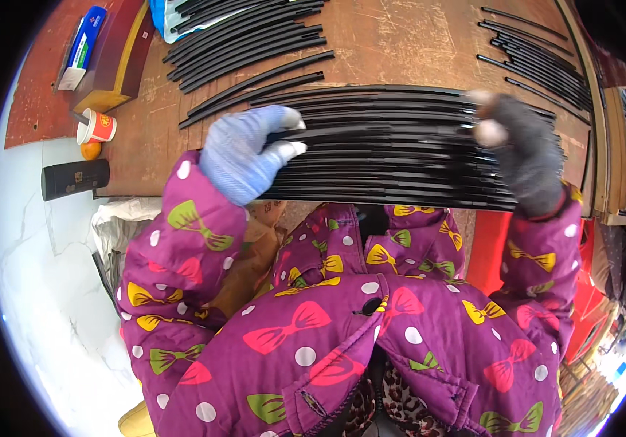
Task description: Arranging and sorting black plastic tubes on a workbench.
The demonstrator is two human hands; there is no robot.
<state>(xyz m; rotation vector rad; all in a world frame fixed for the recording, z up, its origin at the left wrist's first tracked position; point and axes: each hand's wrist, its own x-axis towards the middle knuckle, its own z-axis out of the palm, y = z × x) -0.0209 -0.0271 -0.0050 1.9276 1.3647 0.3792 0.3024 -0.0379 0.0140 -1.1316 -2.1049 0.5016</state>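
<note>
Many thin black rods (pixel 386 156) lie side by side across the near part of the brown table, running left to right. My left hand (pixel 244 149), in a light blue glove with whitish fingertips, is at their left ends. Its thumb and fingers close around the end of a black rod. Over the right ends is my right hand (pixel 524 146), in a dark grey glove with bare fingertips. Motion smears it, so whether it grips a rod cannot be made out.
More black rods (pixel 247 54) lie at the far left, and another group (pixel 535 62) at the far right of the table (pixel 408 47). Along the left stand a wooden box (pixel 112 62), a blue-and-white carton (pixel 87 40), a paper cup (pixel 98 127), an orange fruit (pixel 91 151) and a black cylinder (pixel 76 179).
</note>
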